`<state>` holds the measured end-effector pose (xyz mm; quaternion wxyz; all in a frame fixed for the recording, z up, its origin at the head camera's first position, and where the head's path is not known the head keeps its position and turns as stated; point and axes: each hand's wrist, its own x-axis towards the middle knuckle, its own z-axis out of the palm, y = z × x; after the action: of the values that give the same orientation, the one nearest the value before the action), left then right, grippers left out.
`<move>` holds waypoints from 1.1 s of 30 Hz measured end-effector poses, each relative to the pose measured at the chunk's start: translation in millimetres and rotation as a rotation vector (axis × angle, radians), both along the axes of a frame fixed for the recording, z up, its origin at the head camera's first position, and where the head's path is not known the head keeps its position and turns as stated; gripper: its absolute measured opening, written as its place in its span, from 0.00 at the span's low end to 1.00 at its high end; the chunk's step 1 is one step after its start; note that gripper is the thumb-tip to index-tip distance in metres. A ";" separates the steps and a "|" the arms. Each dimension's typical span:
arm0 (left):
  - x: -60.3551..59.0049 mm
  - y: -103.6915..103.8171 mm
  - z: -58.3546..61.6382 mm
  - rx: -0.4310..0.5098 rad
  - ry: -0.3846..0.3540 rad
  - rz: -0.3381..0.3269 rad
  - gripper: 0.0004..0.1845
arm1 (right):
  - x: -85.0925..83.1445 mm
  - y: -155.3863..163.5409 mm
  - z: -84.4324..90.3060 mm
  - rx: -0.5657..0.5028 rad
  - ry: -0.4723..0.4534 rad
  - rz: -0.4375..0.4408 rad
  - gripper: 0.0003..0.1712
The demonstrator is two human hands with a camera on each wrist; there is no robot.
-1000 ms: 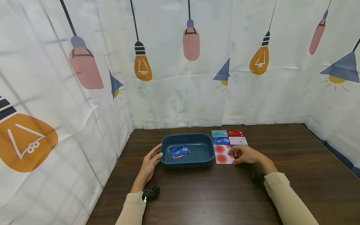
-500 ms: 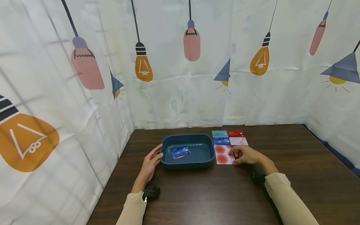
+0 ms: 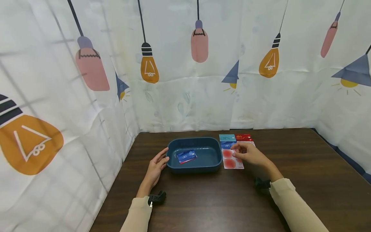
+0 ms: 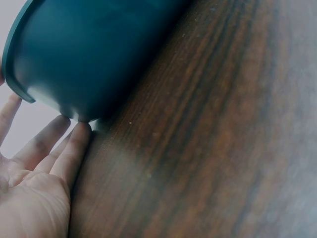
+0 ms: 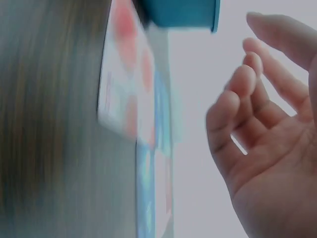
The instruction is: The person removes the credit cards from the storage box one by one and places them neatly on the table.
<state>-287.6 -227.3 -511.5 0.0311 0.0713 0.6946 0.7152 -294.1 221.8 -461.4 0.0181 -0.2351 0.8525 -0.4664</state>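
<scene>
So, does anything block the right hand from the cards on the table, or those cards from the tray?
Nothing visible stands between the right hand and the cards; it hovers above them. Between the cards and the inside of the tray, only its right wall rises. The left hand touches the opposite end, off that path.

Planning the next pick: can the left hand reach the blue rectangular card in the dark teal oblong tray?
Probably yes: the wall of the tray stands between the left hand and the blue card, but the open top leaves a way over.
</scene>
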 end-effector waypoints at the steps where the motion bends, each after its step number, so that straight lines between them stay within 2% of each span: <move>1: -0.1 0.5 0.3 -0.003 -0.003 -0.001 0.27 | 1.6 -5.5 1.6 -0.020 0.008 0.003 0.17; 8: -0.2 2.7 2.4 -0.003 -0.007 -0.014 0.27 | 16.7 -51.3 14.2 -0.099 0.017 0.032 0.17; 15: 0.9 1.7 2.5 0.005 -0.009 -0.006 0.27 | 22.5 -99.1 24.0 -0.070 0.040 0.048 0.18; 24: 2.5 1.6 1.4 0.024 -0.009 -0.002 0.27 | -7.9 -142.4 19.0 -0.019 0.041 0.057 0.22; 33: 2.3 0.0 2.1 0.015 -0.010 -0.004 0.27 | -35.5 -169.7 5.9 0.104 -0.007 0.083 0.25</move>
<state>-285.3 -227.3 -509.4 0.0358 0.0693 0.6890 0.7205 -329.6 52.1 -455.5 0.0524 -0.2673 0.8652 -0.4211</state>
